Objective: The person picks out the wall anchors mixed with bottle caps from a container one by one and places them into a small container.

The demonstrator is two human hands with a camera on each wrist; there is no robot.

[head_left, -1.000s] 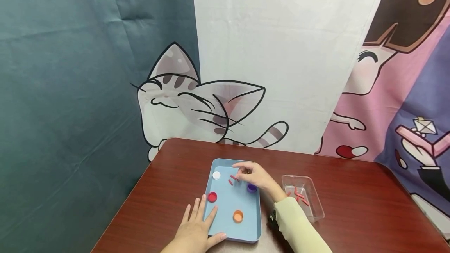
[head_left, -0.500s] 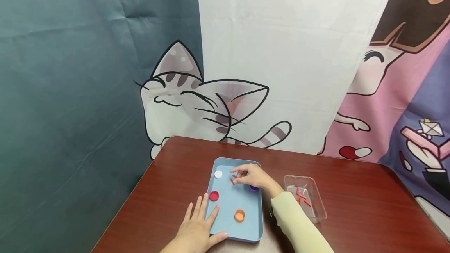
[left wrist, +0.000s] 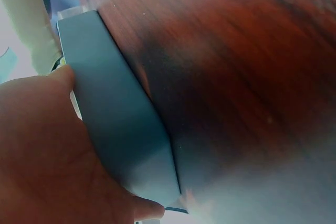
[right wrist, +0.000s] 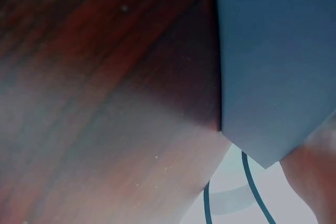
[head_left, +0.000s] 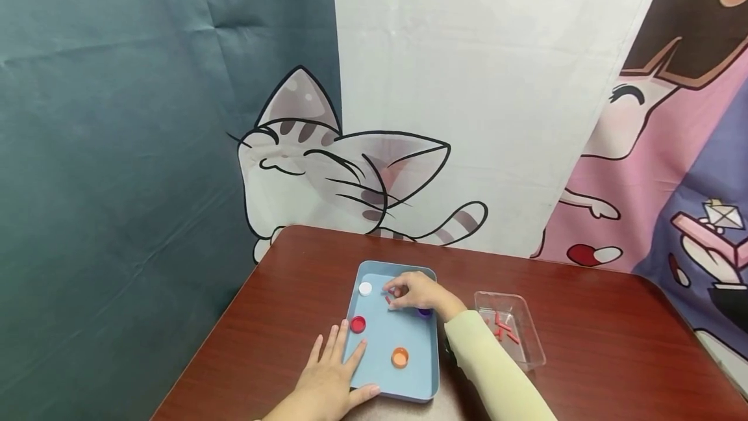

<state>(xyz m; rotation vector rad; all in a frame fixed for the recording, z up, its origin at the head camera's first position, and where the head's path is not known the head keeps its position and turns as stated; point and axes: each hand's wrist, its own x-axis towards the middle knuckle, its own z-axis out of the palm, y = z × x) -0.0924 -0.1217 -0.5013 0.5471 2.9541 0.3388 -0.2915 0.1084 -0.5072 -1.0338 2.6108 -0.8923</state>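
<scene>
The tray (head_left: 382,336), lower centre, is touched by the left hand's (head_left: 329,377) outspread fingers. The right hand (head_left: 416,291) has been shifted slightly left, so the red sticks (head_left: 388,301) in the tray's upper part are seemingly reached for; whether one is grasped cannot be told. The outer wall (left wrist: 113,95) is shown broadly from the left wrist, the sticks from the head alone.

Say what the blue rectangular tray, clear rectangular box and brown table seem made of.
Blue rectangular tray: probably plastic, matte, judging by its even colour and smooth walls.
Clear rectangular box: likely glossy plastic, transparent with bright edge glints.
Brown table: wood or laminate, semi-glossy, showing streaked grain and soft reflections.
</scene>
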